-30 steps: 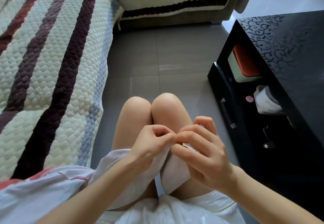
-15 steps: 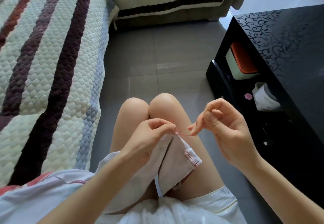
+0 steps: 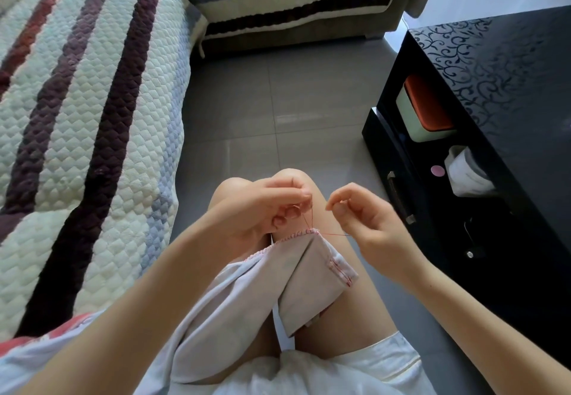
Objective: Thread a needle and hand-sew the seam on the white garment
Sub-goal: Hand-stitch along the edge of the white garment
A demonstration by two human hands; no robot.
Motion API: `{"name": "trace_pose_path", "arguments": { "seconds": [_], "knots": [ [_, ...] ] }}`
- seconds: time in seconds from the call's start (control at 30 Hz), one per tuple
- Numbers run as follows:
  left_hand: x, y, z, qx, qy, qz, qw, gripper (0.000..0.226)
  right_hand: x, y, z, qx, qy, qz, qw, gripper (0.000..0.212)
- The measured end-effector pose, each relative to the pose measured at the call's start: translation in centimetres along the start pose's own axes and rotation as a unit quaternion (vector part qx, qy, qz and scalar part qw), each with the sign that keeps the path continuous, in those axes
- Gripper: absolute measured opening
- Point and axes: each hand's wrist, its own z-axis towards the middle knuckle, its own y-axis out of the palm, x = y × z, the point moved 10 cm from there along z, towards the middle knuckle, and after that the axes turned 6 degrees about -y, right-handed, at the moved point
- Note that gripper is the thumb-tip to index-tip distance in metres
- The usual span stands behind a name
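The white garment (image 3: 247, 289) lies over my lap and knees. A seam of red stitches (image 3: 290, 236) runs along its upper folded edge. My left hand (image 3: 265, 209) is above the seam's end, thumb and forefinger pinching the red thread (image 3: 309, 218), which rises in a narrow loop from the fabric's corner. Another strand of the same thread runs right from that corner to my right hand (image 3: 367, 224), whose curled fingers pinch together just above the knee. The needle is too small to make out.
A black cabinet (image 3: 494, 85) stands close on the right; its open drawer (image 3: 392, 178) holds an orange-lidded box (image 3: 423, 110), a white roll (image 3: 466, 172) and a pink disc (image 3: 437, 171). A striped quilted sofa cover (image 3: 86, 122) fills the left. Grey floor tiles (image 3: 278, 101) lie ahead.
My left hand has let go of the garment's corner and risen, now pinching the thread. My right hand has moved slightly right, drawing a strand taut. The stitched edge now shows.
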Motion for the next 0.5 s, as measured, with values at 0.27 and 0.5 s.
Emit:
{"name": "trace_pose_path", "arguments": {
  "seconds": [0.27, 0.5],
  "knots": [
    [1.1, 0.5, -0.3, -0.025, 0.051, 0.043, 0.997, 0.014, 1.0, 2.1, -0.4, -0.056, 0.004, -0.092, 0.994, 0.016],
    [0.8, 0.4, -0.1, -0.029, 0.048, 0.040, 0.998, 0.007, -1.7, 2.3, -0.2, -0.055, -0.050, 0.110, 0.991, 0.019]
  ]
}}
